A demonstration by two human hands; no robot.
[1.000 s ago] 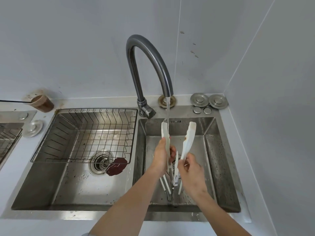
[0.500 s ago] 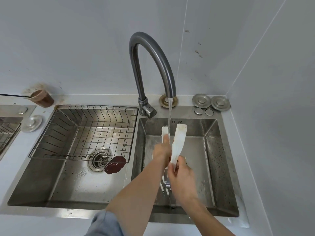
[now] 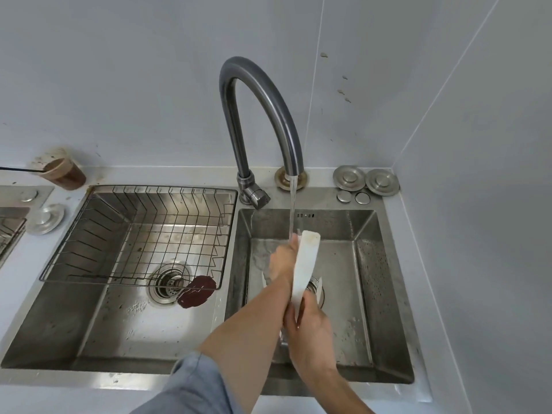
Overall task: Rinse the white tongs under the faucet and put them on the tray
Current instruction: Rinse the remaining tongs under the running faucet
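Observation:
The white tongs [image 3: 305, 261] stand upright over the right sink basin [image 3: 370, 282], their two arms pressed close together. Water runs from the curved grey faucet [image 3: 263, 103] and falls onto the top of the tongs and my left hand. My right hand [image 3: 310, 327] grips the tongs at their lower end. My left hand [image 3: 282, 258] is wrapped around the far arm near its tip, which it mostly hides. The wire tray [image 3: 89, 222] sits in the left basin with nothing in it.
A dark red round item [image 3: 197, 291] lies by the drain [image 3: 168, 283] of the left basin. Metal sink plugs [image 3: 366, 179] rest on the ledge at the back right. A brown cup [image 3: 64, 173] stands at the back left. Walls close in behind and to the right.
The tongs' arms, spread apart a second ago, are now squeezed together. My left hand has slid up the far arm toward its tip under the water.

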